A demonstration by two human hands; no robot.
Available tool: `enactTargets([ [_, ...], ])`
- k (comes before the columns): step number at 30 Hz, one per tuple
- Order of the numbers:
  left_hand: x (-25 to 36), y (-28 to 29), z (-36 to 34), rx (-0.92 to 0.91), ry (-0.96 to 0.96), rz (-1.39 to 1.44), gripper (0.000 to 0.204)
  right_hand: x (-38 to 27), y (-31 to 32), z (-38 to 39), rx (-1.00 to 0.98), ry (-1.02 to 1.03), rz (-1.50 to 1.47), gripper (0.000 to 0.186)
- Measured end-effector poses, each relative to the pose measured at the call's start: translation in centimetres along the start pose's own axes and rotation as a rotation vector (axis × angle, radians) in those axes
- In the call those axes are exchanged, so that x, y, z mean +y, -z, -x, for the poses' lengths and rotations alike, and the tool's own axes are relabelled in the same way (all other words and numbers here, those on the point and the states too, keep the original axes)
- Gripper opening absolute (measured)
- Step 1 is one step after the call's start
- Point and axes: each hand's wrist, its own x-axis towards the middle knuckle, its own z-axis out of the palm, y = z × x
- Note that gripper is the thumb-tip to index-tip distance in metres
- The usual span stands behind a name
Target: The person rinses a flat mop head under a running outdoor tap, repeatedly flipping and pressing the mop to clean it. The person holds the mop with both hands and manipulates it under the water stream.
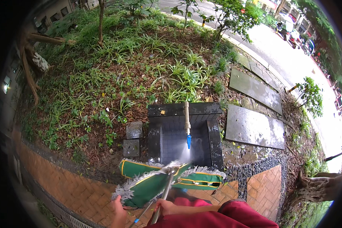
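Observation:
A flat mop with green cloth panels (150, 187), yellow piping and grey fringe lies spread over the near edge of a dark basin (167, 146). My right hand (166, 207) is wrapped round its metal pole (167, 189), which slants up to the middle of the head. My left hand (119, 211) is at the fringed left corner, fingers closed on the fringe; part of the grip is hidden. From a brass tap (187, 116) with a blue nozzle (189, 141), water sprays onto the far edge of the mop. A thin rod with a blue piece (136, 220) shows between my hands.
A padlock (162, 112) sits on the basin's back ledge. Wet stone slabs (254, 127) lie to the right, small blocks (131, 148) to the left. Plants (186, 78) grow behind. Underfoot is brick paving (60, 178); a tree trunk (315, 188) stands at right.

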Motion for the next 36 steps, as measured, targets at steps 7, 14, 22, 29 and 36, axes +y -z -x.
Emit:
enactTargets([
  [7, -4.1, -12.6, 2.0, -0.104, -0.290, -0.131, 0.038, -5.7, 6.0, -2.6, 0.145, 0.283, -0.238, 0.002],
  [14, 0.7, -27.8, 5.6, -0.268, -0.460, -0.406, 0.032, -10.3, 9.0, -1.7, -0.040, 0.343, -0.404, 0.006],
  [22, 0.4, -34.0, 3.8, -0.267, -0.636, -0.493, 0.029, -11.5, 10.1, -1.4, -0.072, 0.437, -0.391, 0.006],
  [29, -0.2, -30.5, 1.5, -0.168, -0.582, -0.449, 0.030, -10.9, 9.1, -1.3, -0.050, 0.413, -0.295, 0.005],
  [36, -0.6, -24.7, 2.9, -0.127, -0.497, -0.348, 0.033, -8.9, 9.0, -2.8, 0.017, 0.323, -0.345, 0.004],
])
